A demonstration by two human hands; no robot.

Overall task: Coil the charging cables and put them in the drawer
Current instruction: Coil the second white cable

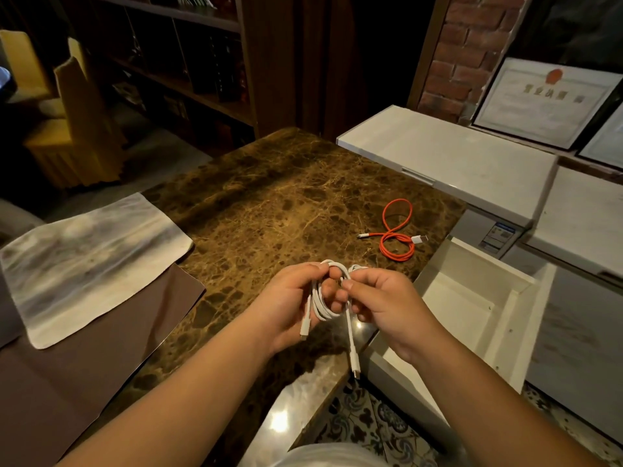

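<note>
A white charging cable [323,306] is wound in loops above the near edge of the brown marble table [269,203]. My left hand [290,298] grips the loops, and one plug hangs below its palm. My right hand [384,301] pinches the cable beside the coil, and the other plug end dangles straight down past the table edge. An orange cable [396,234] lies loosely looped on the table at the right, untouched. The white drawer [472,298] stands pulled open to the right of the table, nothing visible inside it.
A grey-white cloth [91,261] lies on a brown sheet [67,365] at the table's left. White chest-like units [455,160] stand behind the drawer, with framed certificates [542,102] against a brick wall. Dark shelves and yellow chairs stand at the back left.
</note>
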